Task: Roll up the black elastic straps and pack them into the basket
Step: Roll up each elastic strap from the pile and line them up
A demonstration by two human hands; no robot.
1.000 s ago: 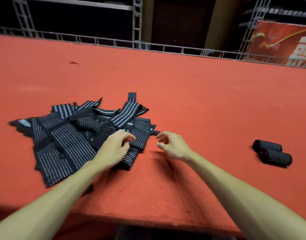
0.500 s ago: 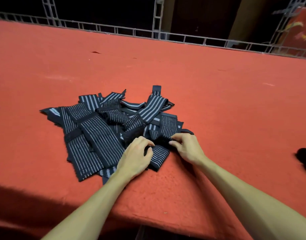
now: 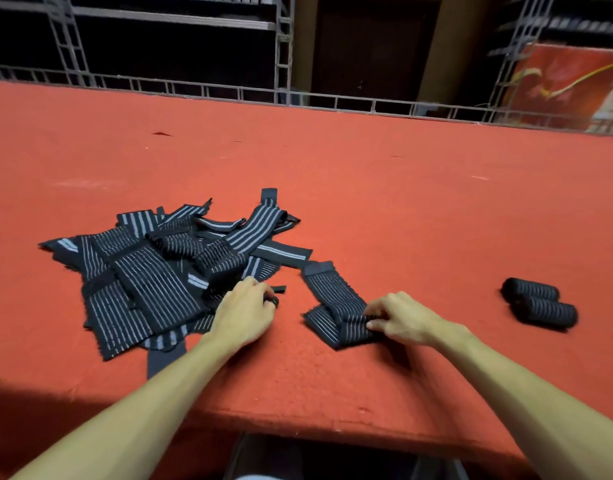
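A heap of black elastic straps with grey stripes (image 3: 159, 271) lies on the red table (image 3: 402, 202), left of centre. One strap (image 3: 332, 299) lies apart from the heap, to its right, folded at its near end. My right hand (image 3: 402, 320) pinches that folded end. My left hand (image 3: 246, 313) rests with curled fingers at the heap's right edge and holds a small black strap end. Two rolled straps (image 3: 540, 303) lie side by side at the right. No basket is in view.
The table's near edge (image 3: 298, 424) runs just below my forearms. A grey metal truss railing (image 3: 228, 95) lines the far edge, with dark shelving behind. A red poster (image 3: 575, 88) stands at the back right.
My right hand has pulled one strap out of the heap to the right and now holds its folded end. My left hand stayed at the heap's edge. The camera swung right, showing the rolls again.
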